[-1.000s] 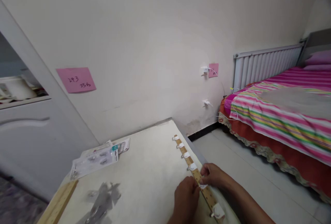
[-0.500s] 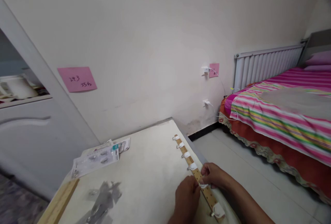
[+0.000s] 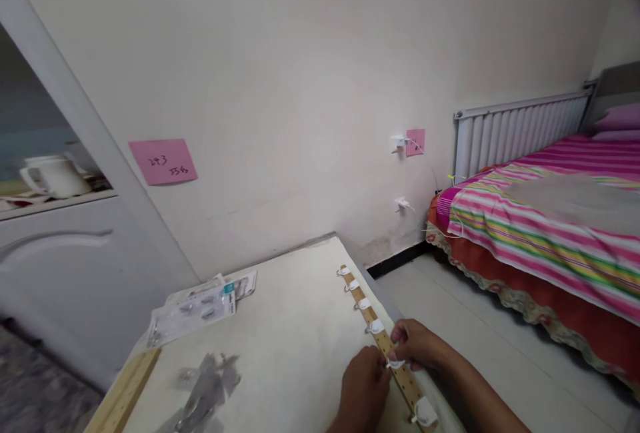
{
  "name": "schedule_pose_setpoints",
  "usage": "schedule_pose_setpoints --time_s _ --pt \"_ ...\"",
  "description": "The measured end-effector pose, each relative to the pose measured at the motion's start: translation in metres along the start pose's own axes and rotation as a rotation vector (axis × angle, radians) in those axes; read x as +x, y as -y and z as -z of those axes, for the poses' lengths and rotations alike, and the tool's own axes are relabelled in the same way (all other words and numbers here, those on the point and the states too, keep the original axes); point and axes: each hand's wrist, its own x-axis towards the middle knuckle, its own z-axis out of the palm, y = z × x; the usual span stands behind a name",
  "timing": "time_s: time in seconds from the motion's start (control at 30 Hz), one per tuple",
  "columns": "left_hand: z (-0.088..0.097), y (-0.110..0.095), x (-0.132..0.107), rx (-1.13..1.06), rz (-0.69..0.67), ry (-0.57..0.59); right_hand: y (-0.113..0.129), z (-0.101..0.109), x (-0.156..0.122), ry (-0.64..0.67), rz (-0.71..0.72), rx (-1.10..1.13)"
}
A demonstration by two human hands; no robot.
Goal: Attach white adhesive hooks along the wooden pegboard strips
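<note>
A narrow wooden strip dotted with small holes lies along the right side of the table, with several small white hooks spaced down its length. On the left of the strip, my left hand is closed, its fingertips pinched at the end of one white hook. From the right, my right hand pinches the same hook between thumb and fingers. Another white hook sits nearer to me, and one more lies just beyond my hands. My fingers partly cover the hook they hold.
The cream table stands against the wall. At its left lie flat clear packages, a second wooden strip and a blurred grey clump. Right of the table are the tiled floor and a bed; a white cabinet stands left.
The whole view has shifted slightly, moving the scene right and down. My hands stay at the same hook, with small shifts of the fingers around it.
</note>
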Motion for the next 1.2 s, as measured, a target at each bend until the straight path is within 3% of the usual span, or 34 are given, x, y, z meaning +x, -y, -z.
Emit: schedule_pose_setpoints --time_s 0.3,0.4,0.5,0.6,0.73,0.97,1.2 --pt "0.005 0.006 -0.003 -0.044 0.011 0.032 0.004 0.008 0.001 0.028 0.04 0.018" --pt "0.013 0.013 -0.001 -0.053 -0.019 0.024 0.005 0.011 0.004 -0.028 0.074 0.03" --pt "0.026 0.025 0.005 -0.083 -0.048 -0.055 0.009 0.015 0.013 -0.122 0.145 0.022" --pt "0.039 0.04 0.022 -0.124 -0.033 -0.188 0.02 0.02 0.032 -0.222 0.232 -0.013" --pt "0.046 0.059 0.063 -0.101 -0.009 -0.314 0.042 0.02 0.067 -0.315 0.329 -0.056" --pt "0.034 0.072 0.127 -0.032 0.007 -0.317 0.061 0.015 0.126 -0.353 0.383 -0.076" --pt "0.034 0.074 0.142 0.029 0.024 -0.29 0.053 -0.004 0.154 -0.304 0.356 -0.019"
